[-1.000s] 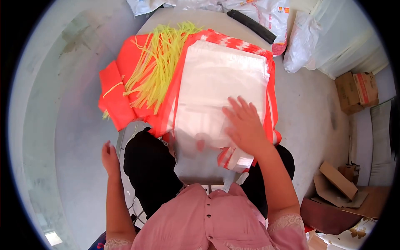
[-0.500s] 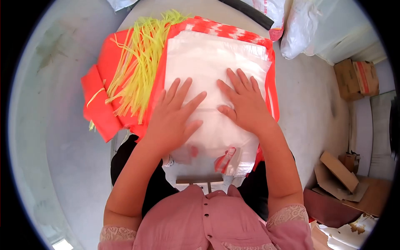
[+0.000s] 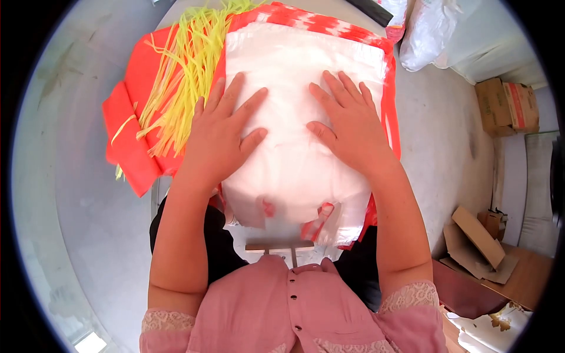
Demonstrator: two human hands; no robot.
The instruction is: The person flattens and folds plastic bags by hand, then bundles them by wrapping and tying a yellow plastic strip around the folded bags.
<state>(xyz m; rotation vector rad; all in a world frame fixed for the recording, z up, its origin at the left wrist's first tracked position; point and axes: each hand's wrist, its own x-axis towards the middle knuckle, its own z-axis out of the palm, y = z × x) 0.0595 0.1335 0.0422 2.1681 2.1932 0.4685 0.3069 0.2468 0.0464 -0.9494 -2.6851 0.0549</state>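
The surface (image 3: 329, 6) is pale and bare only in slivers by its far edge; most of it is covered. 1 broad red-and-white pile (image 3: 347, 30) lies flat over its middle and right part, hiding the right and near edges. Red sheeting (image 3: 136, 62) spreads across the left side, hiding the left edge. 1 black roll (image 3: 371, 10) lies at the far right corner, partly out of view. Whether 1 folded red bundle (image 3: 129, 141), near left, touches the surface directly cannot be told.
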